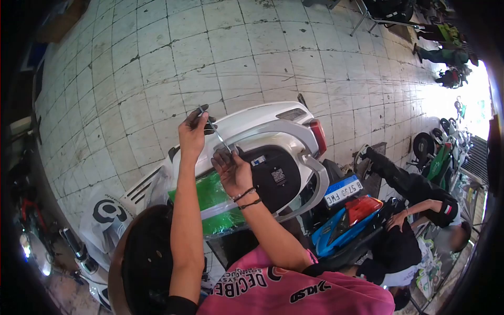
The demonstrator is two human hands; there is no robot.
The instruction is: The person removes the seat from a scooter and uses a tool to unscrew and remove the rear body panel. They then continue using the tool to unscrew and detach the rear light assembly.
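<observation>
My left hand (pixel 194 128) is closed in a pinch around the upper end of a slim metal rod-shaped tool (pixel 217 133). The tool slants down to my right hand (pixel 231 169), whose curled, dirt-darkened fingers close around its lower end. Both hands are above a white scooter (pixel 247 116) with its under-seat area exposed. Just beyond my right hand is a black panel (pixel 265 191) with a QR sticker (pixel 279 175). Green plastic-wrapped material (pixel 212 202) lies beneath my forearms. What the tool's tip touches is hidden by my fingers.
A grey grab rail (pixel 317 181) curves round the scooter's tail, near a red tail light (pixel 317 136). Close on the right stands a blue scooter (pixel 336 223), with a person in black (pixel 404 241) beside it. A brown-edged black seat (pixel 144 257) is at lower left. Motorcycles (pixel 438 160) stand farther right.
</observation>
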